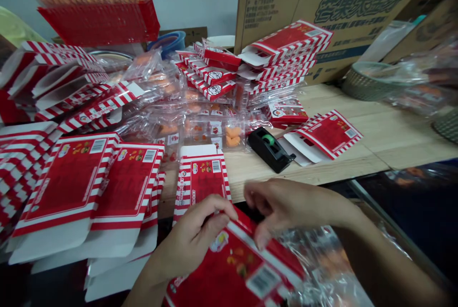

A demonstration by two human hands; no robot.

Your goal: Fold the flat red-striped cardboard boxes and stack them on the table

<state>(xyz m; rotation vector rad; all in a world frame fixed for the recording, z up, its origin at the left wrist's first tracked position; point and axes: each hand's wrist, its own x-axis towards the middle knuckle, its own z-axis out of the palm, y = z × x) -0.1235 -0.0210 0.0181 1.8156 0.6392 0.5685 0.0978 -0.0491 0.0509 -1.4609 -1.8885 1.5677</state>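
Observation:
My left hand (195,238) pinches the top edge of a red-and-white striped carton (236,269) held low in front of me. My right hand (282,204) hovers at the same edge, fingers curled and touching the carton's flap. A clear plastic bag (322,264) with orange contents lies under my right forearm. Another flat carton (202,178) rests on the wooden table just beyond my hands.
Stacks of flat striped cartons (71,188) fill the left. Clear packets with orange pieces (200,126) lie mid-table, beside a black tape dispenser (270,148). Folded cartons (286,54) pile before a large cardboard box (322,6). A woven basket (365,80) stands right.

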